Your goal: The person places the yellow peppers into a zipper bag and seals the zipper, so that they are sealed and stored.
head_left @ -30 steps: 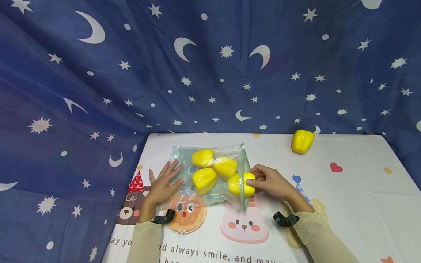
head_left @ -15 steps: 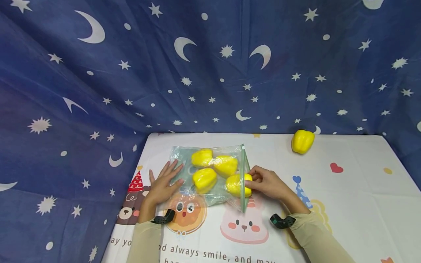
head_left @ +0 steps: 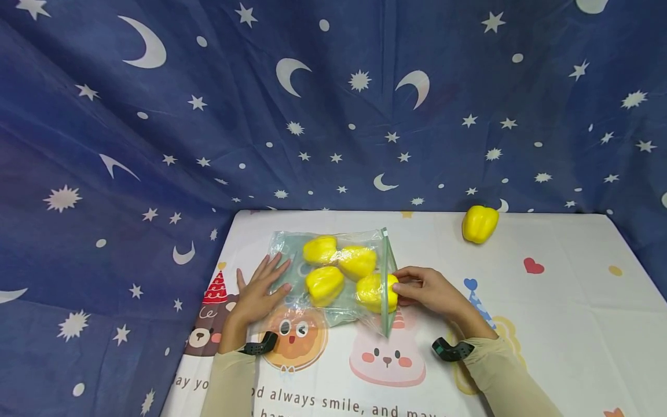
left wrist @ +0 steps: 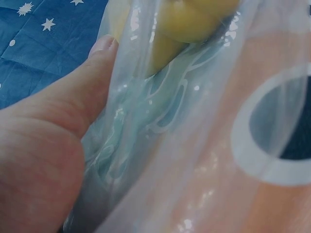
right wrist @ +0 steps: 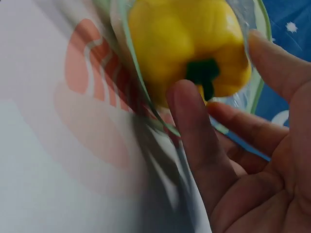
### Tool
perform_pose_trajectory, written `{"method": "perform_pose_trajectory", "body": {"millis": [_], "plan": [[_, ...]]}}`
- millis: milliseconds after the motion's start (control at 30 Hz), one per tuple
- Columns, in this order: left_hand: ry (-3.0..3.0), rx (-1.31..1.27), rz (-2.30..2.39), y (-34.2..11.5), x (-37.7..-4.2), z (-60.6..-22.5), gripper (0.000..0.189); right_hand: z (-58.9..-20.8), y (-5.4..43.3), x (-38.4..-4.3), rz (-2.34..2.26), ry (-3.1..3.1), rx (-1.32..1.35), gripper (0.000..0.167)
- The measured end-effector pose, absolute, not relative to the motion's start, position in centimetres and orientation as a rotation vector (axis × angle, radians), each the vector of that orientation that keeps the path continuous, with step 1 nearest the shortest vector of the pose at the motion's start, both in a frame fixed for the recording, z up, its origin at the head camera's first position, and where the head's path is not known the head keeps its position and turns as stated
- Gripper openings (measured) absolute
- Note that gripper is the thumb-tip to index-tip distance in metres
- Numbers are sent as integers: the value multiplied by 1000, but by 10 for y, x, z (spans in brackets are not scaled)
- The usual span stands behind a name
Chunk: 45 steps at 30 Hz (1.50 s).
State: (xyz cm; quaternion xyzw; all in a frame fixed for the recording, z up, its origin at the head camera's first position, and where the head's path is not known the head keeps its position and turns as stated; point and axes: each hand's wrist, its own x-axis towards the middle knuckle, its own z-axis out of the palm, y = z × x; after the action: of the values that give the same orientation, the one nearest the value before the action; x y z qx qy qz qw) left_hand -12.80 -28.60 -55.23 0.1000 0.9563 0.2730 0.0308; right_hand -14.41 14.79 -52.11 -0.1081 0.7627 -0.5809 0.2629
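Note:
A clear zip bag [head_left: 292, 246] lies flat with its green-edged mouth facing right. Inside it are three yellow bell peppers [head_left: 324, 286], and another yellow bell pepper [head_left: 371, 292] sits at the mouth, its green-stemmed end outward. My left hand [head_left: 259, 295] rests on the bag's closed end with fingers spread; the left wrist view shows the thumb against the plastic. At the mouth, my right hand [head_left: 429, 291] touches the stem end of that pepper with extended fingers. The right wrist view shows the thumb [right wrist: 189, 109] by the stem and a fingertip near the pepper's side.
One more yellow bell pepper [head_left: 480, 224] stands near the table's back edge, to the right. A white printed cloth [head_left: 568, 324] covers the table. Behind and to the left hangs a dark blue curtain [head_left: 333, 104] with moons and stars.
The pepper at the mouth has moved slightly left, deeper into the bag. My right hand went left with it, then drew back a little right. My left hand has stayed put.

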Motion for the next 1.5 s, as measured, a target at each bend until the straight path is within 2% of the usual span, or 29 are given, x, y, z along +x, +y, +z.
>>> {"method": "perform_pose_trajectory", "body": {"millis": [500, 833, 1167, 1367, 1500], "plan": [[2950, 306, 858, -286, -128, -553, 61, -524, 147, -147, -1667, 1923, -311, 51], [2939, 330, 883, -287, -128, -551, 60, -530, 138, -148, -1729, 1870, -405, 42], [2949, 335, 866, -287, -128, -552, 60, -534, 128, -150, -1768, 1836, -401, 39], [2942, 328, 858, -287, -128, -552, 60, -534, 121, -152, -1758, 1838, -392, 45], [2942, 329, 856, -286, -128, -552, 60, -535, 115, -153, -1706, 1919, -347, 43]]}}
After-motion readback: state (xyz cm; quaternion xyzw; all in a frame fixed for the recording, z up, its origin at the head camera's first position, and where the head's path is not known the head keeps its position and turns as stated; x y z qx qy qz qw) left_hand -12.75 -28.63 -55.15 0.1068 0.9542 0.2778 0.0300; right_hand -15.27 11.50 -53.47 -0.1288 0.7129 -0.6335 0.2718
